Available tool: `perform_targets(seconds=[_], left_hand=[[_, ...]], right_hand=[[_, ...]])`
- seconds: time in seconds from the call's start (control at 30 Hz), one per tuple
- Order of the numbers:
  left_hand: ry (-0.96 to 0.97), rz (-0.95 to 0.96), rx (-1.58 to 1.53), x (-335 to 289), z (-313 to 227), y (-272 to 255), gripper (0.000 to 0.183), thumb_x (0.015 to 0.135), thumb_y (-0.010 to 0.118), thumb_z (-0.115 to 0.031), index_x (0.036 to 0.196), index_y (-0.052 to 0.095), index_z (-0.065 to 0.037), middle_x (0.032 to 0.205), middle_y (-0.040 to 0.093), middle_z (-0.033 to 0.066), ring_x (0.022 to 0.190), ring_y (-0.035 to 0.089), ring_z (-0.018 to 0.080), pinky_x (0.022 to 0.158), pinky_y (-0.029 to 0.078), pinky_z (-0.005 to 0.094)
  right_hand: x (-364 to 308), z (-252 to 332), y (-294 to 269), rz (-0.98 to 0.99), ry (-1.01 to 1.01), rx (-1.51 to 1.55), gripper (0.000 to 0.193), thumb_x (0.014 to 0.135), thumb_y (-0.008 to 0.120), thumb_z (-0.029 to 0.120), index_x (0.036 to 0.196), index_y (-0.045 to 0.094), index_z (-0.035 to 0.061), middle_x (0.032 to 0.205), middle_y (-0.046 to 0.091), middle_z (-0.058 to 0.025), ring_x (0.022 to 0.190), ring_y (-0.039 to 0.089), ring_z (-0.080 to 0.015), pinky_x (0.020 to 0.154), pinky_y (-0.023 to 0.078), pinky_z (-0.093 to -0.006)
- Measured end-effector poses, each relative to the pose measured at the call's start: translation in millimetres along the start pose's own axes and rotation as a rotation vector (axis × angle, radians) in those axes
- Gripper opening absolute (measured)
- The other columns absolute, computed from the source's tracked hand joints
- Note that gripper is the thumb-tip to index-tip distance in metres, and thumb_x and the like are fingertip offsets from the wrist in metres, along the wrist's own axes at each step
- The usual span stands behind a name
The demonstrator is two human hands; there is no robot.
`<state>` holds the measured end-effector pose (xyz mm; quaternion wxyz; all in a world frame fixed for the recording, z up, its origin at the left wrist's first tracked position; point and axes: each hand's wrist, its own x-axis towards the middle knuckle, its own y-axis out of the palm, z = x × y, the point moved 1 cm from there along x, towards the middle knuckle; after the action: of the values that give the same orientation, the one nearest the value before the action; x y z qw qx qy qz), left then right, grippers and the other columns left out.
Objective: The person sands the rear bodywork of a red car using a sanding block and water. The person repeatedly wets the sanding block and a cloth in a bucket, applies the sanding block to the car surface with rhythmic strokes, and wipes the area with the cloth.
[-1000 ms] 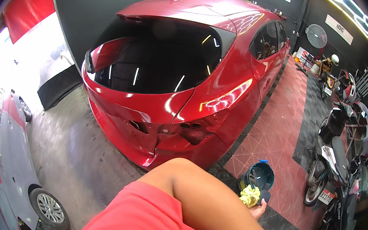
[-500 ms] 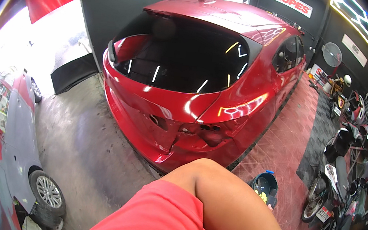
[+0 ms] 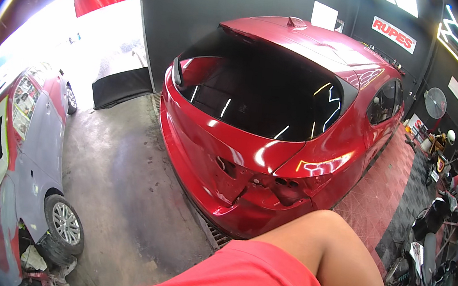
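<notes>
Neither of my hands is in the picture. One bent bare arm (image 3: 347, 269) of mine, in a short red sleeve (image 3: 236, 279), comes up from the lower edge. Its elbow points forward and its forearm drops out of view, so the hand and anything it holds are hidden. Beyond the elbow stands a glossy red hatchback car (image 3: 224, 137), its rear toward me. The dark rear window (image 3: 262, 101) reflects the ceiling lights. Lower on its back, the lamp openings (image 3: 286, 188) have no lamps in them.
A partly sanded grey and red car (image 3: 42, 144) stands at the left beside concrete floor (image 3: 133, 188). Red floor tiles (image 3: 379, 188) run along the hatchback's right side. Several motorcycles (image 3: 426, 244) line the right, with a round fan (image 3: 435, 103) behind. A black sheet (image 3: 122, 87) hangs low by the bright doorway.
The view has turned left, so the cars and wall sit farther right and lower. My arm has shifted right in the picture, and the dark bucket beside it is no longer visible.
</notes>
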<state>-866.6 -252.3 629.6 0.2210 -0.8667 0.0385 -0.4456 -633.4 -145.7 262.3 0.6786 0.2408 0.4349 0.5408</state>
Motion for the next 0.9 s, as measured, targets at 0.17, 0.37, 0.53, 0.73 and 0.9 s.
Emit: perform_targets(seconds=[0.17, 0.37, 0.53, 0.73, 0.9], left_hand=[[0.050, 0.008, 0.031, -18.2, 12.4, -11.2, 0.017, 0.107, 0.072, -0.021, 0.109, 0.078, -0.005, 0.097, 0.075, 0.0151, 0.095, 0.072, 0.0391, 0.087, 0.054, 0.0499], [-0.065, -0.004, 0.227, -38.9, -17.2, -26.2, 0.018, 0.109, 0.071, -0.022, 0.110, 0.078, -0.005, 0.097, 0.076, 0.0158, 0.094, 0.072, 0.0397, 0.085, 0.055, 0.0500], [-0.131, 0.004, 0.361, -63.4, -21.8, -36.8, 0.019, 0.111, 0.070, -0.022, 0.110, 0.078, -0.005, 0.097, 0.076, 0.0163, 0.094, 0.072, 0.0402, 0.083, 0.055, 0.0501], [-0.079, -0.088, 0.330, -76.6, -20.5, -42.3, 0.020, 0.113, 0.068, -0.023, 0.110, 0.078, -0.005, 0.097, 0.076, 0.0170, 0.093, 0.072, 0.0408, 0.080, 0.056, 0.0502], [0.004, -0.359, -0.060, -71.7, -26.5, -47.0, 0.036, 0.112, 0.075, -0.037, 0.126, 0.081, -0.005, 0.103, 0.078, 0.0161, 0.096, 0.074, 0.0373, 0.084, 0.058, 0.0466]], right_hand=[[7.3, 22.3, -16.6, -0.028, -0.027, -0.039, 0.075, 0.096, 0.071, 0.050, 0.157, 0.058, 0.0090, 0.151, 0.067, -0.0130, 0.135, 0.065, -0.0359, 0.109, 0.054, -0.0568], [36.9, -2.5, 1.9, 0.045, 0.075, -0.046, 0.076, 0.096, 0.071, 0.051, 0.158, 0.058, 0.0091, 0.151, 0.067, -0.0130, 0.135, 0.065, -0.0358, 0.109, 0.054, -0.0568], [32.7, -14.1, 43.6, 0.132, 0.064, -0.071, 0.073, 0.097, 0.070, 0.050, 0.154, 0.061, 0.0062, 0.148, 0.070, -0.0156, 0.132, 0.068, -0.0385, 0.106, 0.057, -0.0573], [24.5, -4.4, 66.8, 0.157, 0.024, -0.146, 0.070, 0.099, 0.068, 0.051, 0.152, 0.061, 0.0063, 0.148, 0.071, -0.0152, 0.131, 0.069, -0.0378, 0.104, 0.058, -0.0559], [23.7, -22.6, 104.8, 0.150, 0.078, -0.083, 0.072, 0.097, 0.070, 0.048, 0.153, 0.062, 0.0033, 0.149, 0.070, -0.0156, 0.133, 0.069, -0.0372, 0.107, 0.059, -0.0562]])
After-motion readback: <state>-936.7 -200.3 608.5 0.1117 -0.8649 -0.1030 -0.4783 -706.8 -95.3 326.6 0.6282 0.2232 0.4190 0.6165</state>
